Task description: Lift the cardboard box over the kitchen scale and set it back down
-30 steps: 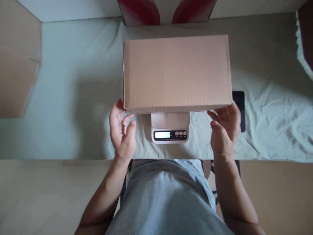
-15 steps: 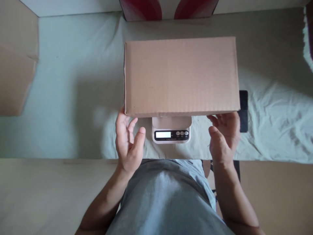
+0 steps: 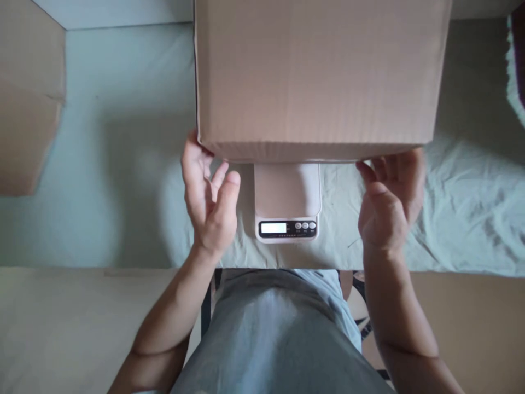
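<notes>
A plain brown cardboard box (image 3: 315, 76) fills the upper middle of the view, raised toward the camera. My left hand (image 3: 209, 200) grips its near left bottom corner and my right hand (image 3: 391, 202) grips its near right bottom corner. Below the box a small white digital scale (image 3: 287, 202) sits on the cloth, its platform bare and its display lit. The fingers under the box are hidden.
A pale wrinkled cloth (image 3: 102, 180) covers the table. A flattened cardboard sheet (image 3: 28, 109) lies at the far left. At the right edge shows a white fluffy item (image 3: 514, 93). My grey shirt fills the bottom middle.
The box has risen off the scale toward the camera and looks larger. Both hands moved up with it. The scale platform is now uncovered, and the dark object at the right is hidden.
</notes>
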### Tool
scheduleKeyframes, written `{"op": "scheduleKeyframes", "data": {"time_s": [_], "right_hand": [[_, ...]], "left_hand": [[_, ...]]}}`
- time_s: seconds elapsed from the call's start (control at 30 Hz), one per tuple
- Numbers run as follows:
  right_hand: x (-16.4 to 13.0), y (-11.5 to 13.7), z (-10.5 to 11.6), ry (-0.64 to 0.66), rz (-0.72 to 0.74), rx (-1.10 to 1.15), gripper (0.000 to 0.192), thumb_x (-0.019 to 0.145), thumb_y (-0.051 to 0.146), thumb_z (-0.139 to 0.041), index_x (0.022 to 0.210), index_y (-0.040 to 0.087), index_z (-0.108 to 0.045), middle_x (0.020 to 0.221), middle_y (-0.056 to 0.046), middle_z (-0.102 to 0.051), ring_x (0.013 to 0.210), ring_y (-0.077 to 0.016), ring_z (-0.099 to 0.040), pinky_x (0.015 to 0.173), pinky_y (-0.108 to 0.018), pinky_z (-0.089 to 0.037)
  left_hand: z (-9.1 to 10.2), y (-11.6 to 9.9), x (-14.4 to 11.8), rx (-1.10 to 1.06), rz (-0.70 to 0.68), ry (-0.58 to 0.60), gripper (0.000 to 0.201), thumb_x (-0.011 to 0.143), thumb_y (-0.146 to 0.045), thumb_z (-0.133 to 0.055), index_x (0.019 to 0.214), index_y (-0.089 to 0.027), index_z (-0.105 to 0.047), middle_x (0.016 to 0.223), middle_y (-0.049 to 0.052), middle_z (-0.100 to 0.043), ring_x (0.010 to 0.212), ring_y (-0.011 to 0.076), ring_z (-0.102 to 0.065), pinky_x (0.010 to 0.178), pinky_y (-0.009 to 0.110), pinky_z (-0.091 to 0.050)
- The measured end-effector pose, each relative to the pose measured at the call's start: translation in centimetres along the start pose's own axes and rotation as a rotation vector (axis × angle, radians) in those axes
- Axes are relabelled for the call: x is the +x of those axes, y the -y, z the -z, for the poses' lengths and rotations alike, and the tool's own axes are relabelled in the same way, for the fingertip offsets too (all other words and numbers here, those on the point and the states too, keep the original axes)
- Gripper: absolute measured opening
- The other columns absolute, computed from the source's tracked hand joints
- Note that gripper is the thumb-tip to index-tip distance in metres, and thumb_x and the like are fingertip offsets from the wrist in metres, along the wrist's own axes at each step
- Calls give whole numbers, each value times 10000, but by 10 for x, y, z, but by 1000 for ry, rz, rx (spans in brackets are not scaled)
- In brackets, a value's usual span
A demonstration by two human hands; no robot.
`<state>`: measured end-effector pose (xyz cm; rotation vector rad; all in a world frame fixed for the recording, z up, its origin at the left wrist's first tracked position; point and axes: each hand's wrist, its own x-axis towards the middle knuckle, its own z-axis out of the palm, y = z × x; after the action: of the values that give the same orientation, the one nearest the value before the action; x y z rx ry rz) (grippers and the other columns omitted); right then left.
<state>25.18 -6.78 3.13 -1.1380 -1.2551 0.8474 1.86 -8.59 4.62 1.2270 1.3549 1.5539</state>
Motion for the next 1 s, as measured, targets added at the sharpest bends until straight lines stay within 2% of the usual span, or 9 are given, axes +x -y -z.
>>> {"op": "scheduleKeyframes", "data": {"time_s": [0.1, 0.3, 0.47, 0.67, 0.77, 0.87, 1.0], "right_hand": [[25, -3, -6, 29, 13, -5, 550, 691, 565, -628, 1220, 463, -521, 1281, 30, -565, 1217, -285, -530, 1073, -509, -438], [51, -19, -19, 90, 42, 48, 543, 726, 535, -614, 1239, 394, -509, 1321, 22, -534, 1253, -268, -506, 1074, -479, -435], [54, -46, -20, 124, 3, 83, 527, 733, 502, -637, 1229, 371, -515, 1295, 9, -550, 1210, -234, -536, 1022, -421, -479], [55, -60, -19, 137, -57, 59, 487, 740, 510, -626, 1205, 423, -512, 1283, 19, -560, 1200, -225, -545, 1004, -401, -496], [55, -63, -17, 107, -103, 91, 506, 732, 462, -636, 1220, 393, -521, 1292, 14, -573, 1260, -239, -518, 1037, -441, -473], [54, -72, -12, 73, -168, 127, 506, 732, 393, -642, 1224, 378, -527, 1282, 19, -604, 1285, -231, -506, 1104, -489, -417], [53, -85, -3, 47, -248, 99, 537, 674, 363, -702, 1188, 389, -551, 1280, 34, -619, 1279, -238, -521, 1177, -550, -323]], "left_hand": [[-4, 1, 29, -27, -32, 40, 552, 786, -563, -652, 1287, -423, -467, 1418, -43, -470, 1407, 267, -372, 1131, 426, -399], [-5, 22, 62, -40, -59, 44, 614, 795, -569, -655, 1289, -287, -425, 1423, 17, -456, 1397, 258, -375, 1117, 392, -378], [-7, 47, 65, -24, 17, 1, 589, 809, -544, -649, 1274, -272, -412, 1419, 40, -467, 1348, 244, -430, 1092, 401, -387], [-9, 59, 64, 45, 83, 9, 552, 826, -543, -620, 1288, -304, -436, 1384, 22, -506, 1334, 256, -465, 1098, 420, -391], [-6, 67, 65, 28, 88, -13, 506, 818, -535, -626, 1259, -333, -482, 1372, 9, -523, 1328, 249, -472, 1120, 413, -380], [-1, 84, 67, 18, 57, -15, 462, 807, -497, -646, 1229, -357, -520, 1365, 1, -533, 1333, 240, -465, 1143, 403, -355], [9, 109, 69, 13, 80, -13, 409, 761, -441, -698, 1134, -320, -583, 1271, 25, -595, 1283, 244, -517, 1132, 406, -362]]}}
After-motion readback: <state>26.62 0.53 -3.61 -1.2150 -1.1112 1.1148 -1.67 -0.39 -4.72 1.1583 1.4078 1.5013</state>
